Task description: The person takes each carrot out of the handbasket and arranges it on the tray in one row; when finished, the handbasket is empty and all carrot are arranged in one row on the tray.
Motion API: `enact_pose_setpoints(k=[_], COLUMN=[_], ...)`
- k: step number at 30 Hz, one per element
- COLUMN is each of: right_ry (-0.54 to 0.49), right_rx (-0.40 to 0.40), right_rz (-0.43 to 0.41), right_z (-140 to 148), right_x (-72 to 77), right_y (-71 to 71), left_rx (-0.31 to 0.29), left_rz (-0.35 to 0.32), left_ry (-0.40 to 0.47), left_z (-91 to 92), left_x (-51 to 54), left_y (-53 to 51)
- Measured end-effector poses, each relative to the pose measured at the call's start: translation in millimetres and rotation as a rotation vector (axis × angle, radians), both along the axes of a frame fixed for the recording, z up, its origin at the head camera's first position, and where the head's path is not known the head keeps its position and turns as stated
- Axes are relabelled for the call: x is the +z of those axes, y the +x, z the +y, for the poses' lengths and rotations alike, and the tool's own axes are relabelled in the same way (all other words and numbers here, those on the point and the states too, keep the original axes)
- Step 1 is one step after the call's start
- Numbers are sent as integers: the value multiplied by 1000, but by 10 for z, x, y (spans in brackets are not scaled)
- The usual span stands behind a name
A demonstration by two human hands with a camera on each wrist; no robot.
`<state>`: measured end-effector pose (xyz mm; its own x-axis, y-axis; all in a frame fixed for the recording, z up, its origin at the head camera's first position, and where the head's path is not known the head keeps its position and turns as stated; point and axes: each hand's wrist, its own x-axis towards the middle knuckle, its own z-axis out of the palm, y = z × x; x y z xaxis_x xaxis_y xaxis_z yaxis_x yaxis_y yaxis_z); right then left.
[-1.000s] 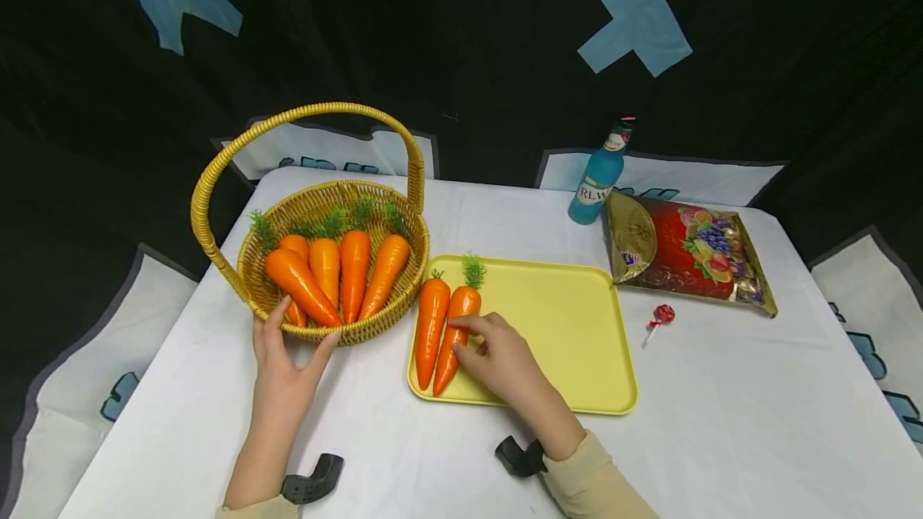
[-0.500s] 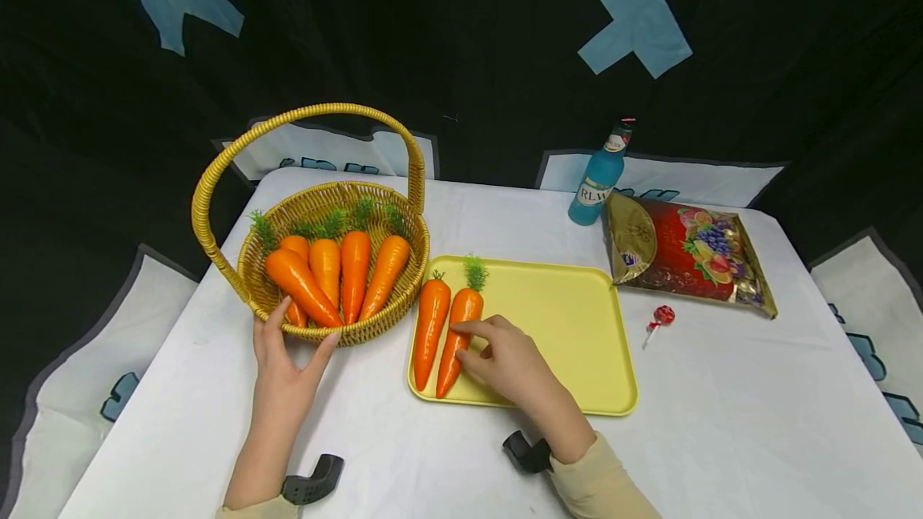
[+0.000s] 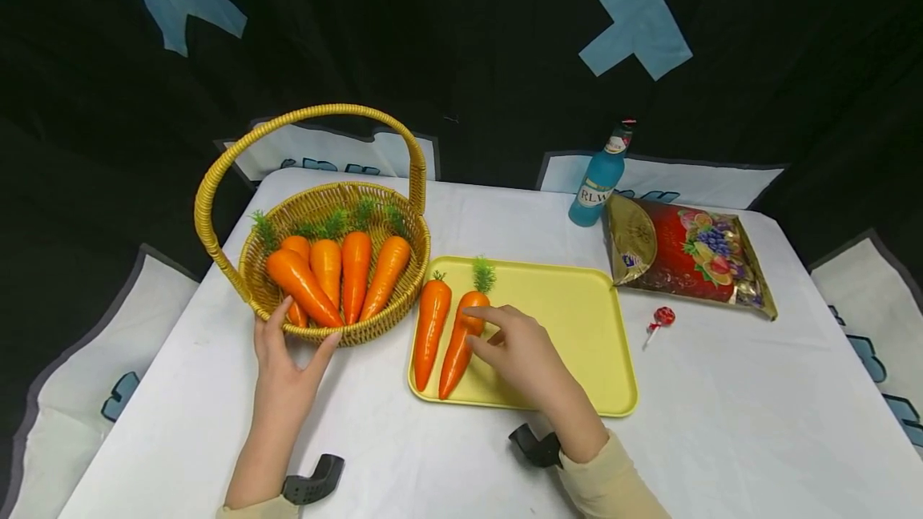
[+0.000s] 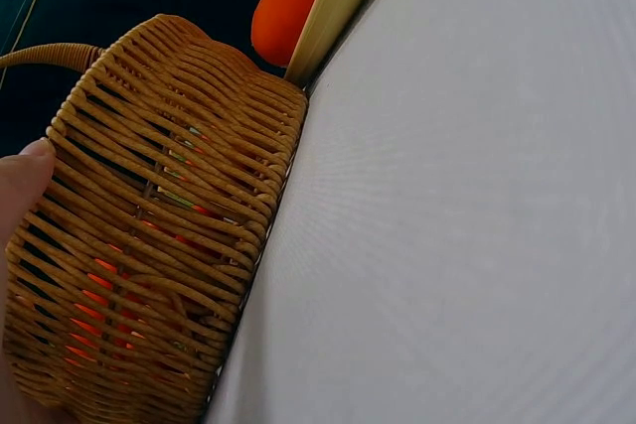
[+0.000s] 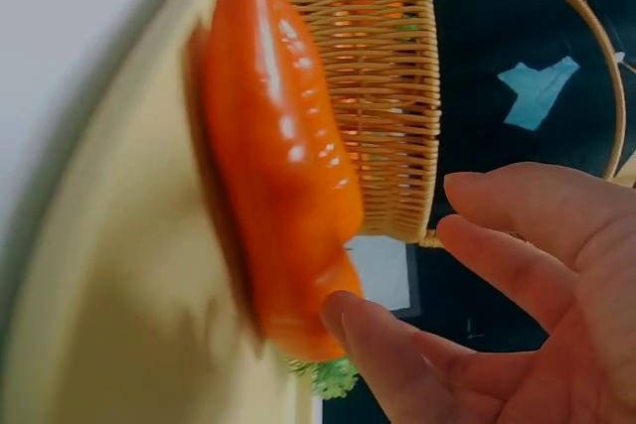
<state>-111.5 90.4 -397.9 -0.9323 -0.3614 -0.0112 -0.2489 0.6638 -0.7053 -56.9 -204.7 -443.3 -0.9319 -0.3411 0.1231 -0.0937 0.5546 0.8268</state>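
My left hand [image 3: 283,375] rests against the front of a wicker basket [image 3: 378,325], thumb and fingers spread at its rim. In the left wrist view my thumb [image 4: 25,181] touches the rim. Several orange carrots [image 3: 303,287] with green tops lie inside. Two more lie side by side on a yellow tray [image 3: 555,335]: a left carrot [image 3: 431,335] and a right carrot [image 3: 456,351]. My right hand [image 3: 526,351] is over the right carrot, thumb and fingers apart. In the right wrist view a fingertip overlaps that carrot [image 5: 278,146]; contact is unclear.
A blue bottle [image 3: 598,183] stands at the back of the white-covered table [image 3: 721,407]. Beside it lies a red and gold candy bag [image 3: 692,251], with a red lollipop [image 3: 663,315] in front. The basket's tall handle [image 3: 317,112] arches upward. Behind hangs a dark cloth [image 3: 447,46].
My right hand has loosened from the right carrot and moved slightly right, its fingers spreading. That carrot has shifted a little right, widening its gap to the left one. My left hand has stayed put.
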Motion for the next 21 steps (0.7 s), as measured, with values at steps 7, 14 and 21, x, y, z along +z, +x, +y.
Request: enact_pose_setpoints(k=[7, 14, 21], right_ry=[-85, -112, 33], right_rx=[70, 253, 426], right_rz=[81, 191, 286], right_z=[-124, -496, -1079], right_x=[128, 265, 322], right_y=[-189, -402, -506], left_rx=[-1, -3, 7], left_rz=[-2, -15, -13], left_ry=[10, -4, -4], left_z=[8, 6, -1], left_x=[2, 9, 7], left_y=[-20, -31, -16])
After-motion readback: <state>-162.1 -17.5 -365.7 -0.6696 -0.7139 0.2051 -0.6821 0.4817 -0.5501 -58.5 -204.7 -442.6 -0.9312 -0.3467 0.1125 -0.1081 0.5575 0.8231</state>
